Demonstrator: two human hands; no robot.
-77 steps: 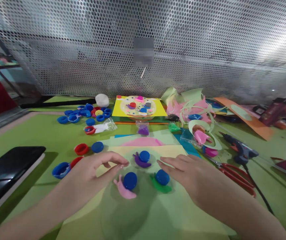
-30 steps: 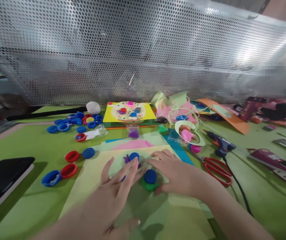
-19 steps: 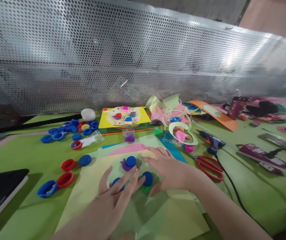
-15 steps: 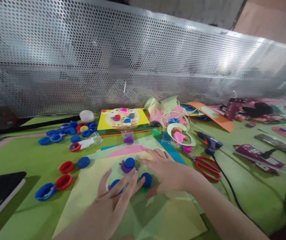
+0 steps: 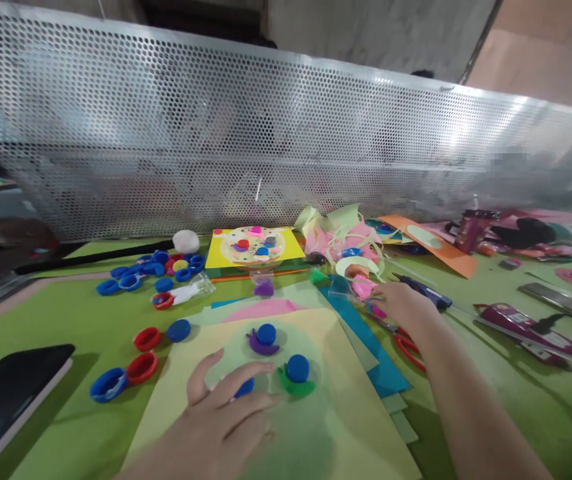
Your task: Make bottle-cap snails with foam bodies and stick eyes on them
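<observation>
My left hand [image 5: 221,420] lies flat with fingers spread on a round pale green sheet [image 5: 311,427], which sits on yellow paper [image 5: 336,347]. Its fingers cover most of a blue-capped snail [image 5: 244,387]. A purple snail with a blue cap [image 5: 265,340] and a green snail with a blue cap [image 5: 295,377] stand just beyond. My right hand [image 5: 402,304] reaches out to the right, by the pink scraps [image 5: 363,288] and the blue glue gun [image 5: 423,292]. Its fingers point away and their state is unclear.
Loose blue and red bottle caps [image 5: 139,357] lie left of the paper, with more [image 5: 151,270] further back. A finished yellow sample card [image 5: 253,247] stands near the perforated metal screen [image 5: 266,147]. Red scissors [image 5: 409,348], a black phone [image 5: 6,390] and paper offcuts [image 5: 336,227] surround the work.
My right hand has left the snails and moved out right to the pink scraps and glue gun. My left hand stays pressed on the sheet. The view has tilted up.
</observation>
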